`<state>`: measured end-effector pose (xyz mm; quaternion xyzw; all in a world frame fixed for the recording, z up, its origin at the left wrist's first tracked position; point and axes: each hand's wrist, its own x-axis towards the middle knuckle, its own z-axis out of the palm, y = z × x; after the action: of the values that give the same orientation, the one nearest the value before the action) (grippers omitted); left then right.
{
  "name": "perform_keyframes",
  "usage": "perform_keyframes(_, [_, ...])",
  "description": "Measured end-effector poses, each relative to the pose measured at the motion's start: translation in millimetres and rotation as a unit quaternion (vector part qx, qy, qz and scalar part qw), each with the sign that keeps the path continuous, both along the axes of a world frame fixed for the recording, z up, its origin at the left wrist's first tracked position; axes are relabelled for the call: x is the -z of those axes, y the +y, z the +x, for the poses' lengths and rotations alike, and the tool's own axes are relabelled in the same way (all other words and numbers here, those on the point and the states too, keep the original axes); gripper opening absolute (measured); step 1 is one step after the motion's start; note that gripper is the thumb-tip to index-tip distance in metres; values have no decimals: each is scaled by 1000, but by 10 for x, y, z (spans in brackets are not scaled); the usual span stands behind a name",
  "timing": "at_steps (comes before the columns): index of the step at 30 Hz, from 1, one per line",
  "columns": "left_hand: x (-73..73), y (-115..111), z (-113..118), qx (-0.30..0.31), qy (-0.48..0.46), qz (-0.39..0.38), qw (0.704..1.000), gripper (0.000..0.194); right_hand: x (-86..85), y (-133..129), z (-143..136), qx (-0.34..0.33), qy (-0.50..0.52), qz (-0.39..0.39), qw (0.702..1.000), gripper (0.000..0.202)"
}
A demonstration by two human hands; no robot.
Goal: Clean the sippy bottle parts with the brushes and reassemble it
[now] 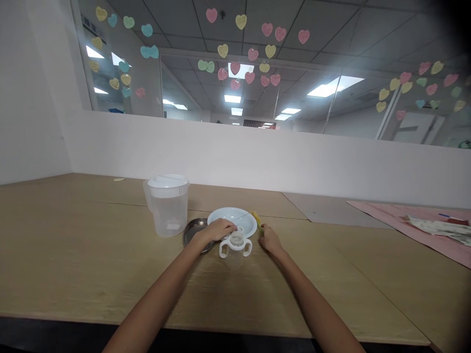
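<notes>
A clear baby bottle with two white handles stands open-topped on the table in front of the white bowl. My left hand reaches over the bowl's near edge, fingers closed by a small whitish piece; whether they grip it is unclear. To the right of the bowl, my right hand is closed around the green handle of a small brush with a yellow head. The yellow head is at the bowl's right rim. A thin pale line runs from it across the bowl.
A lidded clear plastic pitcher stands at the left. Beside it, a round metal dish lies partly under my left forearm. On the right, a pink cloth carries a patterned cloth and a blue pen. A white wall closes off the back.
</notes>
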<state>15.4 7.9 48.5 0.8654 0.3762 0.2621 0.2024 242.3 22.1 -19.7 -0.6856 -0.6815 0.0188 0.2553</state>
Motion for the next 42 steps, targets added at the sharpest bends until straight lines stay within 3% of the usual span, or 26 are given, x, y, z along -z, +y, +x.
perform_keyframes(4, [34,4,-77,-30,15,29,999,41,-4,-1,-16,12,5,-4,1000,40])
perform_keyframes(10, [37,-90,-200,-81,5,35,996,24,0,26,15,51,23,2,998,39])
perform_keyframes(16, [108,-116,-212,-101,-122,25,987,23,-15,74,67,85,78,66,991,44])
perform_keyframes(25, [198,-127,-201,-94,-257,20,962,30,-228,-91,1,102,184,106,972,42])
perform_keyframes(33, [166,-157,-134,-90,-321,-65,941,28,-286,-143,-92,50,203,197,958,37])
perform_keyframes(38, [143,-170,-133,-114,-419,-91,896,16,-331,-217,-150,-1,180,248,952,32])
perform_keyframes(42, [151,-136,-127,-148,-512,-123,837,35,-315,-283,-209,-80,115,287,947,30])
